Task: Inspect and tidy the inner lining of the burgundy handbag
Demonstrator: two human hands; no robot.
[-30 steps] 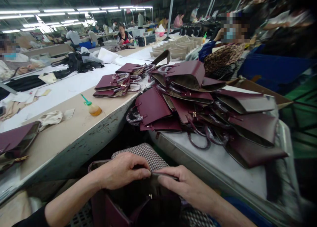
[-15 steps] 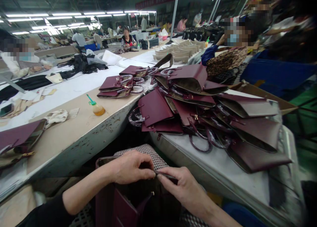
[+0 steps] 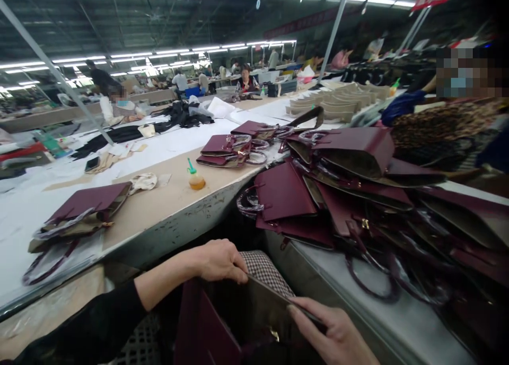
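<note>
A maroon handbag [image 3: 207,322] with a dark lining stands open at the lower middle, over my lap. My left hand [image 3: 220,261] pinches the far rim of this bag near its left part. Further right along the same rim, my right hand [image 3: 324,322] grips the edge between thumb and fingers. Between the two hands the rim runs taut and slopes down to the right. A small gold-coloured metal piece [image 3: 274,333] shows inside the bag. Checked cloth [image 3: 264,269] lies just beyond the rim.
Many maroon bags [image 3: 286,190] are piled on the right table [image 3: 318,264]. On the left table [image 3: 159,211] are another maroon bag [image 3: 87,206], a bottle of amber liquid [image 3: 196,180], a white cloth [image 3: 143,181] and a phone [image 3: 92,164]. People sit beyond the tables.
My hands have moved apart along the rim, the right one shifting right and down. The view has turned left, bringing the whole bag on the left table into sight.
</note>
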